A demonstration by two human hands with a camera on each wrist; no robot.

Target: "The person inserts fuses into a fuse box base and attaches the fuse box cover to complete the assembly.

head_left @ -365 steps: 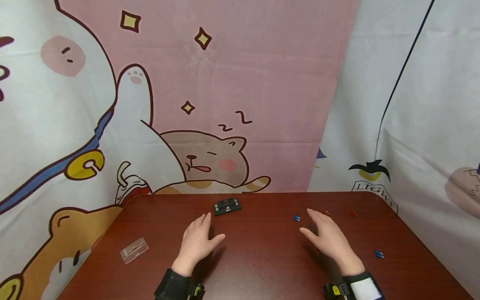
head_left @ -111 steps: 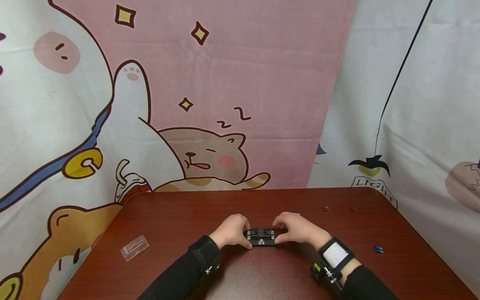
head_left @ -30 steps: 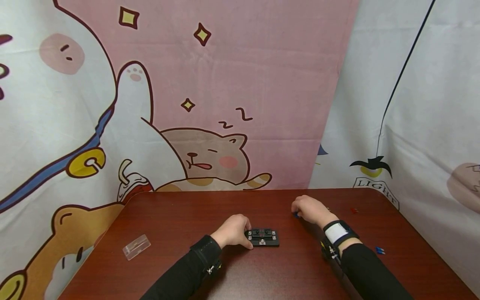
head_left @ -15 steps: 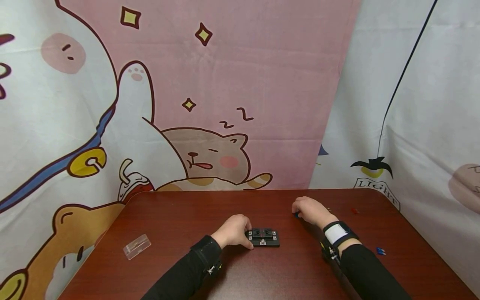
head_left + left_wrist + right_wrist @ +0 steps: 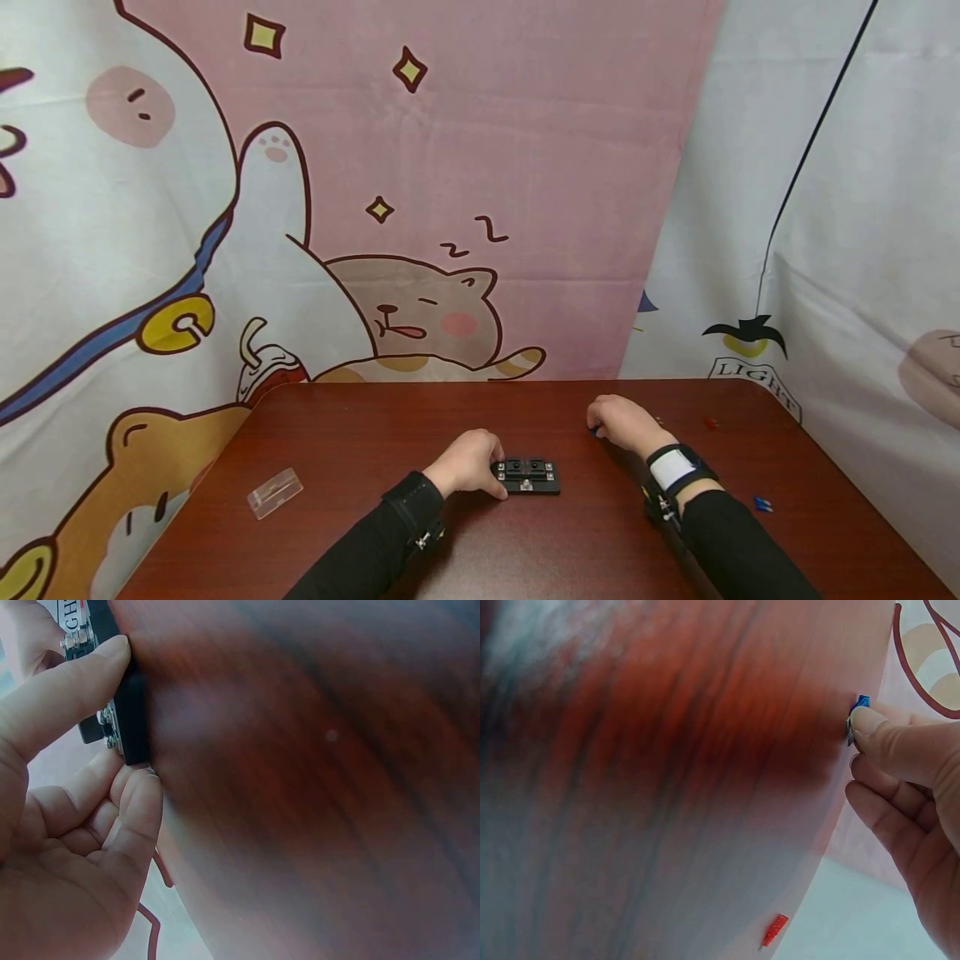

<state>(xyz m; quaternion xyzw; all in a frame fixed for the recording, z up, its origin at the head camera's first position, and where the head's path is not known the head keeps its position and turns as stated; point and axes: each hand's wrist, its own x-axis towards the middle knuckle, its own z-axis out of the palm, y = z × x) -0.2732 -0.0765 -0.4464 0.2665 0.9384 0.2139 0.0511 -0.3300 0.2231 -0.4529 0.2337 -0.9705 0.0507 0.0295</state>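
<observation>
Head view: the black block (image 5: 531, 485) sat around the middle of the surface (image 5: 525, 550), closer to the near side than in the oldest frame, where it lay farther off and more to the left. The left hand (image 5: 467, 464) held its left end, thumb on the near side and fingers (image 5: 496, 447) on the far side. The right hand (image 5: 626, 423) had gripped the right end a few seconds earlier; now it was farther off and to the right, at a blue piece (image 5: 863, 701), scarcely changed over the last half second. The clear plastic piece (image 5: 275, 493) at left, the blue pair (image 5: 762, 504) at right and the red piece (image 5: 711, 423) at far right kept their places on the surface. The right wrist view showed what the hand mostly hid from above: thumb and forefinger pinched the blue piece, a metal part showing below it. Whether it touched the surface could not be told. The left wrist view alone showed close up the thumb on the block's edge and the metal screws (image 5: 107, 724).
</observation>
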